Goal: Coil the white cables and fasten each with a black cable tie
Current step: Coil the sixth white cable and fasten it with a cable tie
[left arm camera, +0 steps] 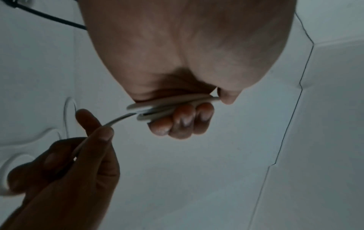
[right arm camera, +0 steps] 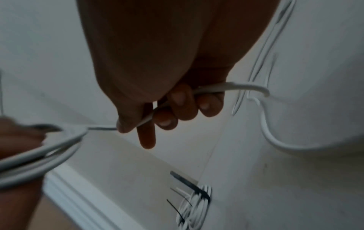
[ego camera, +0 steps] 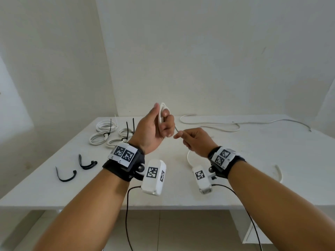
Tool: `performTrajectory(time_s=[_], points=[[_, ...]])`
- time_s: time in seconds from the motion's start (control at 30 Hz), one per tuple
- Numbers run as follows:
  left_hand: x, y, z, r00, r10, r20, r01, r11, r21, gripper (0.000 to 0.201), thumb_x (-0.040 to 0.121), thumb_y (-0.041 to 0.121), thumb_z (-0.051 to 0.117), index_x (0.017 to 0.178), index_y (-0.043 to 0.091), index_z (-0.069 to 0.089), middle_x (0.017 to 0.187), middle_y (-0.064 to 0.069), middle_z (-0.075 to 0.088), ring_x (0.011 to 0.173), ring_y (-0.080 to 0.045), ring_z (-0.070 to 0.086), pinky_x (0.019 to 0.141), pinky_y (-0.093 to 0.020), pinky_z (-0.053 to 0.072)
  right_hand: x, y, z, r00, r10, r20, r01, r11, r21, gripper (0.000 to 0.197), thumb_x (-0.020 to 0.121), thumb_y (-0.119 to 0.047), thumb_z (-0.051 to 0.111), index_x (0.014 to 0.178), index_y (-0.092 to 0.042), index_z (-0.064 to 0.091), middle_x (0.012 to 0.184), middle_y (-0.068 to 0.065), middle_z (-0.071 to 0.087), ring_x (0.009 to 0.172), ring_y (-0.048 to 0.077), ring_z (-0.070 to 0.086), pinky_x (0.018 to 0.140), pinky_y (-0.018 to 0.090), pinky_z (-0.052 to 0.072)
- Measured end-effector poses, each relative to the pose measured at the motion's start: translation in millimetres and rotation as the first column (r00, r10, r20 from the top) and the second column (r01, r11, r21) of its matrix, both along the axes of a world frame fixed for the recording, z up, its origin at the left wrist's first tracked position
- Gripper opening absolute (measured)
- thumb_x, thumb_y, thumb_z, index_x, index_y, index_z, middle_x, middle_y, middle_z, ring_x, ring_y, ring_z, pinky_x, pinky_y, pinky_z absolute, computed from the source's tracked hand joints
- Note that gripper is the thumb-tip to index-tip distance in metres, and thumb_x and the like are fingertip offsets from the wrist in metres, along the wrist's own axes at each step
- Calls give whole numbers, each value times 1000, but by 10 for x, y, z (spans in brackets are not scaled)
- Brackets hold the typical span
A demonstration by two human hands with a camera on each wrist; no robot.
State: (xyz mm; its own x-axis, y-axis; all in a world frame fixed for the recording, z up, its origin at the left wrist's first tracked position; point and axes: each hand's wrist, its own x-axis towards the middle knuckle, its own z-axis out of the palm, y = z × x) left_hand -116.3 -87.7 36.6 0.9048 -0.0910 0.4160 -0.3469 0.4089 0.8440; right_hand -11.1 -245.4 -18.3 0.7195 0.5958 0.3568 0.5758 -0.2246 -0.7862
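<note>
Now left hand (ego camera: 154,127) fingers clasp the cable coil (ego camera: 161,112); right hand (ego camera: 194,140) pinches its tail.

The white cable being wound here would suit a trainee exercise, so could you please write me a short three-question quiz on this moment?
1. True or false: the left hand grips a bunch of white cable loops.
2. Which hand feeds the loose run of that cable toward the loops? A) left B) right C) neither
3. Fill in: the finished coils lie at the table's far ____ side, each bound by a black cable tie.

Key: 1 true. 2 B, the right hand pinches the run. 3 left; spare black cable ties lie nearer, and another uncoiled white cable lies at the far right.
</note>
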Motion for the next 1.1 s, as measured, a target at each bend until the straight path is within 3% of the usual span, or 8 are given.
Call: performTrajectory(time_s=[0.1, 0.17, 0.23, 0.4, 0.7, 0.8, 0.97, 1.1], points=[[121, 53, -30, 959, 285, 7, -283, 949, 136, 31, 96, 40, 35, 76, 17, 36, 55, 5, 35, 47, -13, 34, 53, -25, 27, -109, 102, -44, 996, 38, 82, -27, 992, -126, 27, 102, -33, 51, 105, -22, 76, 54, -18, 54, 50, 3, 48, 53, 15, 37], [193, 89, -103, 877, 470, 96, -475, 823, 312, 34, 101, 38, 34, 74, 17, 34, 56, 7, 36, 48, -12, 36, 54, -24, 29, -185, 153, -44, 980, 85, 180, -43, 974, -224, 28, 103, -33, 49, 109, -24, 75, 70, -16, 64, 65, 5, 60, 60, 20, 45], [228, 115, -165, 831, 541, 126, -545, 751, 373, 35, 104, 34, 32, 74, 16, 35, 56, 8, 36, 49, -12, 36, 55, -25, 32, -245, 182, -34, 967, 129, 222, -63, 958, -281, 30, 103, -34, 48, 108, -22, 75, 60, -14, 58, 56, 0, 55, 55, 16, 40], [224, 129, -162, 883, 466, -59, -448, 874, 189, 34, 106, 27, 35, 73, 17, 35, 54, 8, 35, 47, -10, 33, 53, -24, 28, -308, 203, -85, 949, 174, 262, -74, 933, -353, 29, 104, -31, 48, 105, -18, 74, 57, -14, 52, 49, -7, 50, 51, 8, 35], [126, 69, -146, 966, 220, -138, -220, 975, 15, 37, 107, 31, 32, 72, 16, 36, 55, 2, 22, 45, -13, 24, 47, -24, 29, -222, 175, 42, 948, 55, 314, 59, 938, -341, 30, 103, -26, 45, 93, -22, 73, 61, -19, 50, 53, -6, 49, 58, 15, 33], [177, 36, -137, 938, 327, -114, -319, 944, 87, 37, 106, 30, 33, 71, 17, 35, 55, 2, 25, 46, -13, 26, 50, -26, 27, -322, 243, 57, 952, 120, 281, -14, 936, -351, 29, 103, -26, 46, 93, -20, 73, 56, -11, 51, 46, -4, 49, 49, 12, 33], [258, 37, -263, 796, 587, 148, -595, 714, 370, 42, 99, 40, 37, 64, 17, 34, 54, 4, 33, 50, -13, 35, 54, -26, 33, -353, 300, 113, 956, 122, 268, -13, 926, -377, 31, 103, -27, 44, 95, -18, 73, 60, -9, 55, 46, 4, 47, 52, 17, 36], [265, 93, -285, 811, 572, 120, -584, 790, 187, 36, 96, 39, 40, 68, 17, 37, 55, 7, 34, 49, -13, 34, 54, -26, 33, -345, 274, 94, 968, 96, 234, 4, 919, -394, 33, 103, -29, 43, 98, -18, 74, 60, -12, 53, 52, 4, 47, 57, 22, 37]])
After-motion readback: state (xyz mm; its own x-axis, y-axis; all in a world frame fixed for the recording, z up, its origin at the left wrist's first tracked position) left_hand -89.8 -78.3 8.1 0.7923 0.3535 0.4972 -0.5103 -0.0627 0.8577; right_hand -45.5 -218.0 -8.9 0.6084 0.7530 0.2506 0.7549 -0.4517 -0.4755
